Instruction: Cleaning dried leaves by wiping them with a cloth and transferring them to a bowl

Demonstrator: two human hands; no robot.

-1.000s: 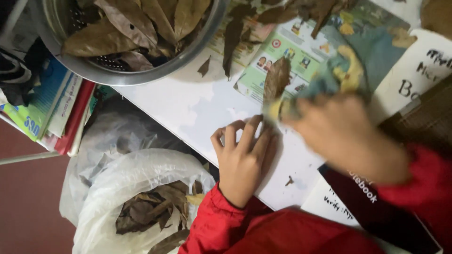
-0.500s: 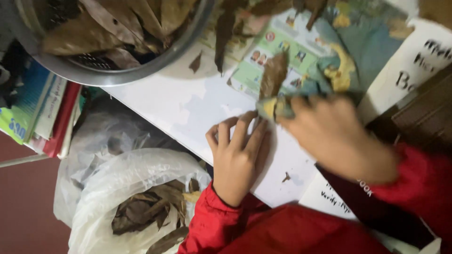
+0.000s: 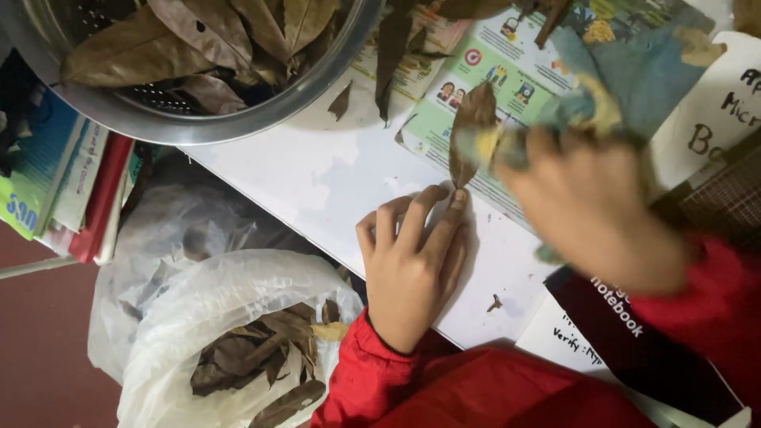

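White table; colander, booklets

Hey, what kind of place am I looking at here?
Probably a home or study desk used for sorting dried leaves: a white tabletop covered with papers, a stack of books at its edge, and a metal colander of brown leaves.

Red long sleeves with snug cuffs at the wrists are worn on both arms, above a bare left hand and right hand.
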